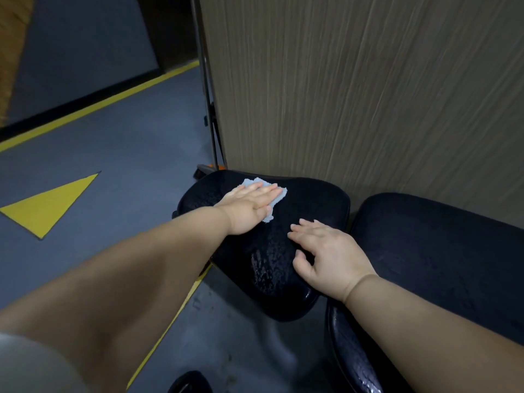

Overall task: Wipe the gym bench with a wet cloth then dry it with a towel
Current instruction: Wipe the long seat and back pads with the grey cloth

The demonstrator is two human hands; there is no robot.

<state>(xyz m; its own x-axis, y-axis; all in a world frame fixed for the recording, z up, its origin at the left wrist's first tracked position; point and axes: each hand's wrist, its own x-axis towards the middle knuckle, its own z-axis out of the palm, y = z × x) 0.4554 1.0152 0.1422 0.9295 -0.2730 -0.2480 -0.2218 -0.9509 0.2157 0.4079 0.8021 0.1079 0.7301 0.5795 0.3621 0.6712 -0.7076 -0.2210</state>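
Pressing a blue cloth [277, 194] onto the seat pad [263, 268], the left hand [249, 207] lies flat; right hand [329, 258] rests spread on it.

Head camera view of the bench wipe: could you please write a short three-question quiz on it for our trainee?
1. True or false: the left hand presses the blue cloth flat on the seat pad.
2. The right hand holds: A) a towel, B) a spray bottle, C) nothing.
3. Fill in: right behind the seat pad stands a wood-grain ____.
Key: 1 true; 2 C, it rests bare on the pad; 3 panel.
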